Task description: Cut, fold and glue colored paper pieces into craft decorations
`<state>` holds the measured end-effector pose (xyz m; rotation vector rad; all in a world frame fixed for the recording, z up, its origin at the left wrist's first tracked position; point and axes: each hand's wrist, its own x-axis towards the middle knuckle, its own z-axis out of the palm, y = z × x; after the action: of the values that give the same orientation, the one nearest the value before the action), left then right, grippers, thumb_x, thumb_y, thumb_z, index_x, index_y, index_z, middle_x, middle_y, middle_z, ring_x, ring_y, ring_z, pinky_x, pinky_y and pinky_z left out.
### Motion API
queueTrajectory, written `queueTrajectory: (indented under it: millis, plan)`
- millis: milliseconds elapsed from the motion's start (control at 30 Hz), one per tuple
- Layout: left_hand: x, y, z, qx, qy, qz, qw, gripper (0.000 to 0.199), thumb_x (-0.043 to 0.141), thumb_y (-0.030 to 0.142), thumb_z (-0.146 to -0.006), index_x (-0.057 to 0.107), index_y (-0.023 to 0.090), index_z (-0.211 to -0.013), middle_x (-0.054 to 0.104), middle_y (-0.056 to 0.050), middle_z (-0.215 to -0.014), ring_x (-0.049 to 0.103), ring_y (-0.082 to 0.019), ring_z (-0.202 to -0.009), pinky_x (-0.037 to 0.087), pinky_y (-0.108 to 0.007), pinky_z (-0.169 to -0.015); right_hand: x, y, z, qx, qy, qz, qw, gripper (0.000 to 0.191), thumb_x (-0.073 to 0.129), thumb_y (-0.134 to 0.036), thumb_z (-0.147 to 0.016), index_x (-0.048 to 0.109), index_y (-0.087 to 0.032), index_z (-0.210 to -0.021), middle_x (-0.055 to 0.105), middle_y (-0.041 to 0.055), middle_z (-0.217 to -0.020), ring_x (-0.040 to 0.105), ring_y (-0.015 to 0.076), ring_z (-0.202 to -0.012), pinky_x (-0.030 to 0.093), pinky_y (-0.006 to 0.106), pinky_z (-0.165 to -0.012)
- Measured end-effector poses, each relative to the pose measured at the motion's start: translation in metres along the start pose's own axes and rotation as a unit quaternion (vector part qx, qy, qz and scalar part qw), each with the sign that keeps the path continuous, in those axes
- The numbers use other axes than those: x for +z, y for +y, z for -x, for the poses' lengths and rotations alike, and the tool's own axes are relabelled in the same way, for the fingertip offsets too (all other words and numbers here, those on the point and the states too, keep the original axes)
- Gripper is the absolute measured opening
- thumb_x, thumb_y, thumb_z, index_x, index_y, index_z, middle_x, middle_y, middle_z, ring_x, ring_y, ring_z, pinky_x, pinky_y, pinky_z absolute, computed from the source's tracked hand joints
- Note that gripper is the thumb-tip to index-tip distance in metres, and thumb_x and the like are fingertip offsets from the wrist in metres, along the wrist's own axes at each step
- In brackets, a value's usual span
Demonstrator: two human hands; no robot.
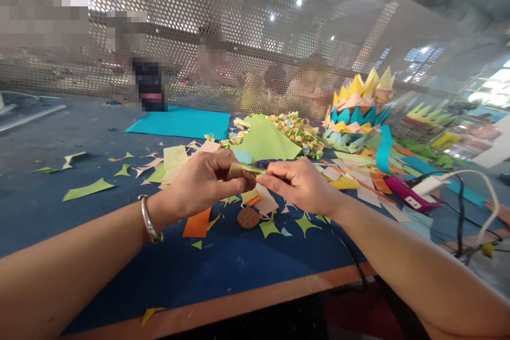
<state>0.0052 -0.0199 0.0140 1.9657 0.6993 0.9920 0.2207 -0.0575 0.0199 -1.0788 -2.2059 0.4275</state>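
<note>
My left hand (203, 183), with a silver bangle at the wrist, pinches a small yellowish piece (241, 171) between thumb and fingers. From the right, my right hand (300, 183) meets it, its thumb and index finger closed at the piece's right end. Just behind the fingers lies a dark blue patterned tool (273, 162), partly hidden by my right hand. A round wooden disc (248, 218) rests below the hands, beside an orange paper piece (197, 223) and green star-shaped scraps (307, 224).
Behind the hands are a green sheet (269, 138), a turquoise sheet (183, 122) and a heap of small folded pieces (305, 133). Layered paper crowns (358, 111) stand at back right. A magenta power strip (412, 195) with cables lies right, near a person's hand (498, 211).
</note>
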Motion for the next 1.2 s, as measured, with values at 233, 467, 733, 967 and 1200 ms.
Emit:
queueTrajectory:
  millis: [233, 467, 733, 967, 1200]
  plan:
    - [-0.002, -0.002, -0.002, 0.0, -0.005, -0.007, 1.0, 0.004, 0.073, 0.024, -0.07, 0.077, 0.023, -0.068, 0.071, -0.001, -0.069, 0.065, -0.017, -0.066, 0.051, -0.025, -0.056, 0.0, 0.0, 0.0, 0.021, -0.01, 0.011, 1.0, 0.044, 0.058, -0.044, -0.094, 0.042, -0.02, -0.061, 0.032, -0.0062, -0.057, 0.03, 0.0076, -0.051, 0.023, 0.026, -0.048]
    - [-0.002, -0.004, -0.003, -0.021, 0.0, 0.014, 1.0, 0.01, 0.072, 0.027, -0.074, 0.078, 0.019, -0.075, 0.07, -0.004, -0.072, 0.062, -0.016, -0.066, 0.051, -0.027, -0.06, 0.002, 0.005, -0.001, 0.082, 0.007, -0.068, 0.994, 0.038, 0.067, -0.045, -0.088, 0.048, -0.019, -0.067, 0.034, -0.0069, -0.058, 0.03, 0.0072, -0.052, 0.021, 0.025, -0.045]
    - [0.002, -0.004, -0.002, -0.026, -0.002, 0.029, 0.999, 0.009, 0.074, 0.027, -0.072, 0.078, 0.022, -0.078, 0.071, -0.002, -0.073, 0.065, -0.017, -0.068, 0.054, -0.027, -0.06, 0.014, 0.007, -0.004, 0.084, 0.033, -0.178, 0.98, 0.028, 0.077, -0.038, -0.078, 0.061, -0.016, -0.083, 0.046, -0.0057, -0.063, 0.035, 0.0072, -0.054, 0.026, 0.024, -0.047]
    - [0.009, -0.004, 0.0, -0.095, 0.009, 0.158, 0.983, 0.011, 0.075, 0.024, -0.072, 0.067, 0.017, -0.071, 0.072, -0.002, -0.075, 0.069, -0.017, -0.074, 0.057, -0.032, -0.075, 0.016, 0.001, -0.007, 0.06, 0.071, -0.196, 0.976, 0.023, 0.071, -0.035, -0.082, 0.057, -0.017, -0.077, 0.045, -0.0059, -0.064, 0.032, 0.0067, -0.054, 0.027, 0.024, -0.047]
    - [0.01, -0.001, 0.001, -0.14, 0.012, 0.263, 0.954, 0.016, 0.081, 0.025, -0.071, 0.072, 0.016, -0.081, 0.077, -0.005, -0.086, 0.071, -0.018, -0.085, 0.054, -0.03, -0.083, 0.015, 0.0, -0.003, 0.057, 0.087, -0.202, 0.974, 0.016, 0.068, -0.03, -0.085, 0.058, -0.017, -0.081, 0.05, -0.0045, -0.066, 0.037, 0.007, -0.055, 0.029, 0.024, -0.048]
